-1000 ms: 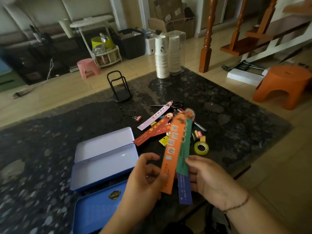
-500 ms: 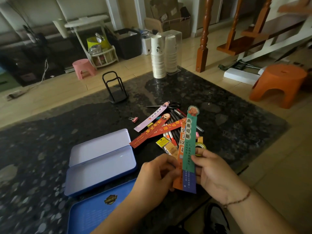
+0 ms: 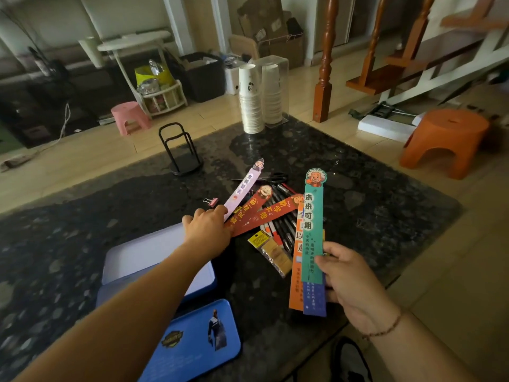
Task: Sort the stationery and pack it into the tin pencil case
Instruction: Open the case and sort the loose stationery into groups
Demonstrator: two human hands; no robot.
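On the dark speckled table (image 3: 371, 216), beside the open tin pencil case (image 3: 143, 255), the left hand (image 3: 206, 230) presses flat on the red bookmarks (image 3: 256, 213) and should pinch them gently, while the right hand (image 3: 349, 282) holds the green bookmark (image 3: 312, 230) bunch tight

Dark speckled stone tabletop (image 3: 371, 216): polished, glossy. Blue rectangular tin pencil-case lid (image 3: 198, 343): smooth painted metal. Teal paper bookmark (image 3: 312, 230): matt. Orange plastic stool (image 3: 443, 142): smooth.
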